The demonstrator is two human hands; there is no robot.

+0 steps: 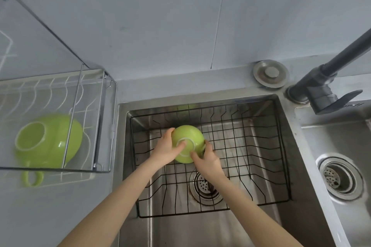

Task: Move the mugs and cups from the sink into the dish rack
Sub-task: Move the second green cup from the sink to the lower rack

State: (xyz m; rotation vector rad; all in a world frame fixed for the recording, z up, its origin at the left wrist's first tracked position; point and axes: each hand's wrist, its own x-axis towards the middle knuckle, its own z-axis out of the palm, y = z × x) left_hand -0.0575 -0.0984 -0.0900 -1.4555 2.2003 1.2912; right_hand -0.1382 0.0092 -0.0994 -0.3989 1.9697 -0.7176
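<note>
A green cup (185,136) is upside down over the black wire basket (251,146) in the steel sink (289,146). Both hands hold it. My left hand (165,147) grips its left side, with fingers on the white foot ring. My right hand (207,157) grips its right and near side. A second green mug (48,142) lies upside down in the chrome dish rack (100,126) at the left, its handle pointing toward me.
A dark faucet (325,86) stands at the sink's back right, beside a round metal cap (270,74). A second basin with a strainer (339,176) lies to the right. The main drain (203,186) sits under the basket. Grey wall panels rise behind.
</note>
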